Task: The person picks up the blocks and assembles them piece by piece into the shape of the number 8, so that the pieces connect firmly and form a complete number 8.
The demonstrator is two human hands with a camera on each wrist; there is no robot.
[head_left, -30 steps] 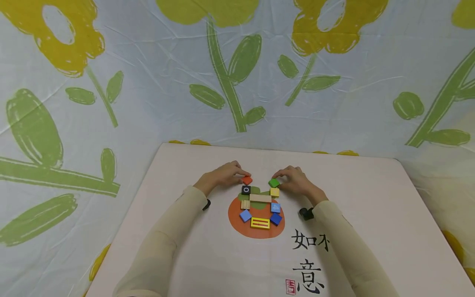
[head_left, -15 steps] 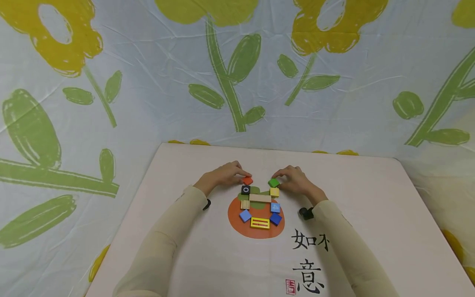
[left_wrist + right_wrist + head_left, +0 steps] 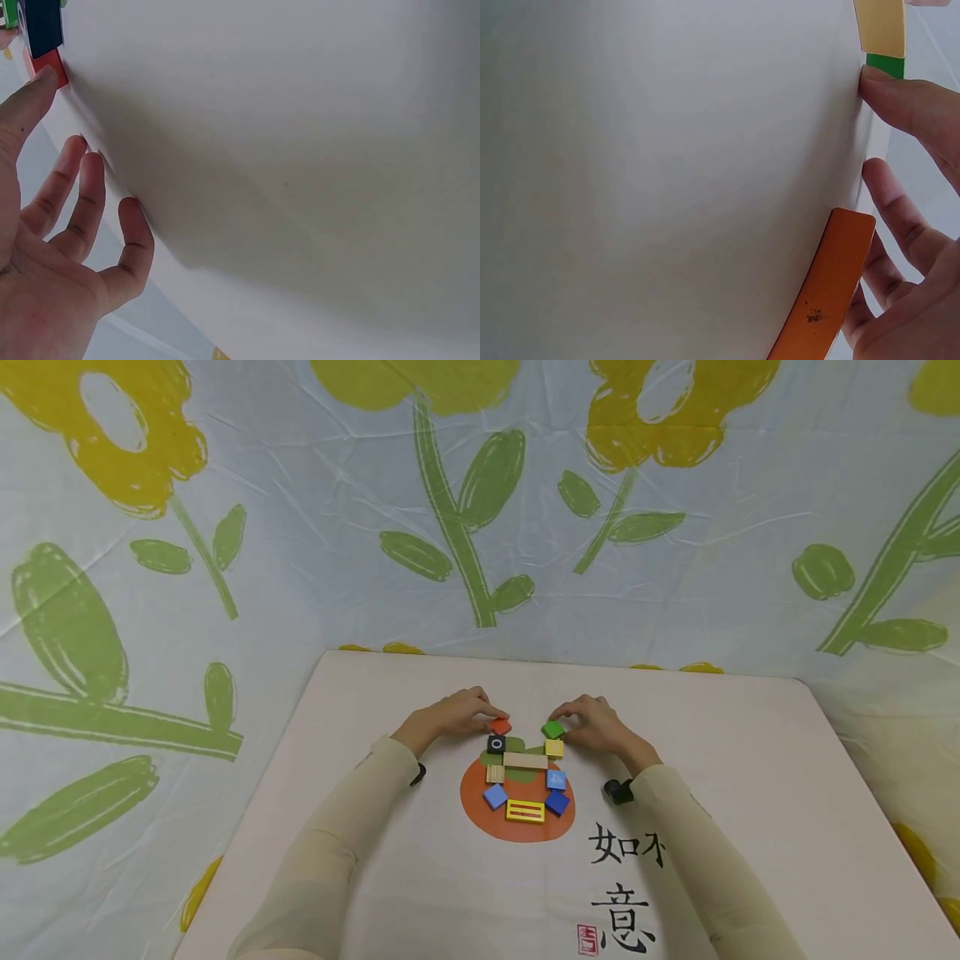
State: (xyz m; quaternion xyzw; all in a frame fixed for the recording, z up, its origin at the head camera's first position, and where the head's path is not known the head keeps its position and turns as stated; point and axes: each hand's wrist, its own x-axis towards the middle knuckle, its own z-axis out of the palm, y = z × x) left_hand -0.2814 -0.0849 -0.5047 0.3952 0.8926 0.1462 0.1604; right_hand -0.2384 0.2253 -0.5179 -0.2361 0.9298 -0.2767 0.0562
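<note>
At the top left of a ring of blocks, my left hand (image 3: 452, 713) pinches a red block (image 3: 501, 726) between thumb and index finger. The left wrist view shows the thumb against the red block (image 3: 49, 69), with the other fingertips near the table. Opposite, my right hand (image 3: 596, 727) pinches a green block (image 3: 553, 729); the index finger's contact is hidden in the right wrist view, where the thumb touches the green block (image 3: 886, 65). A black block with a white ring (image 3: 497, 744) sits below the red one, and a yellow block (image 3: 554, 749) below the green one.
A long plain wooden block (image 3: 526, 762), a striped wooden block (image 3: 495, 774), several blue blocks (image 3: 557, 802) and a yellow-and-red block (image 3: 526, 812) lie over the tablecloth's printed orange shape (image 3: 480, 814). An orange block (image 3: 825, 292) lies beside my right hand's fingers.
The red block has shifted very slightly toward me and to the right with my left fingers. My right hand and the green block look almost unchanged.
</note>
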